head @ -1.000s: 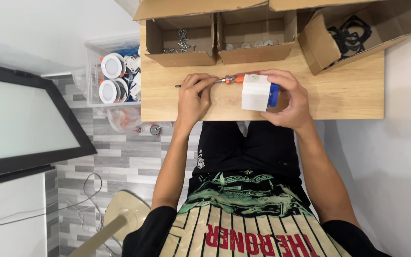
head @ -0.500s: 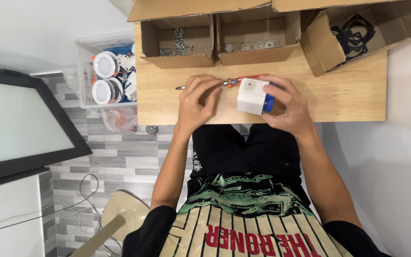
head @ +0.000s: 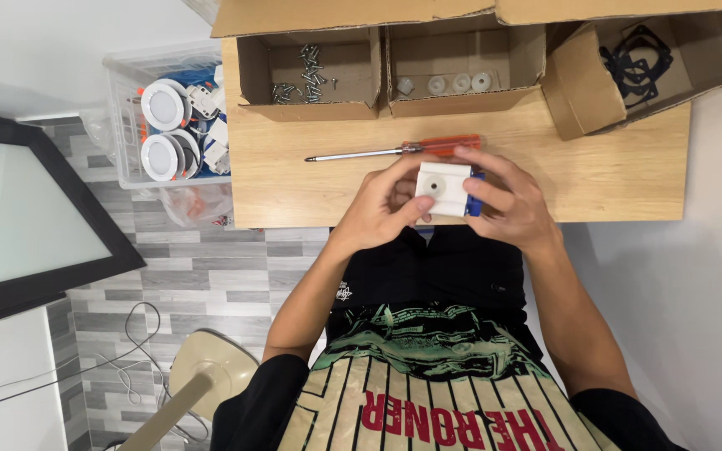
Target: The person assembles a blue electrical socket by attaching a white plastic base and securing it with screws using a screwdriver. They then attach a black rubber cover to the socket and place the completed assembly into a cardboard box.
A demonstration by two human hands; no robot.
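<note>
Both of my hands hold a small white box-shaped part [head: 444,187] with a round hole in its face and a blue piece on its right side. My left hand [head: 383,206] grips its left edge, thumb on the front. My right hand [head: 507,203] wraps its right side, fingers over the top. They hover at the near edge of a wooden table [head: 612,171]. A screwdriver [head: 394,151] with an orange handle lies on the table just beyond my fingers, tip pointing left.
Three open cardboard boxes stand along the table's far edge: one with screws [head: 307,75], one with small white round parts [head: 453,83], one with black gaskets [head: 633,63]. A clear plastic bin [head: 173,125] of white round fixtures sits left of the table. A dark panel [head: 27,209] is at far left.
My left hand has let go of the screwdriver, which now lies on the table. Both hands now hold the white part, turned so its holed face looks up.
</note>
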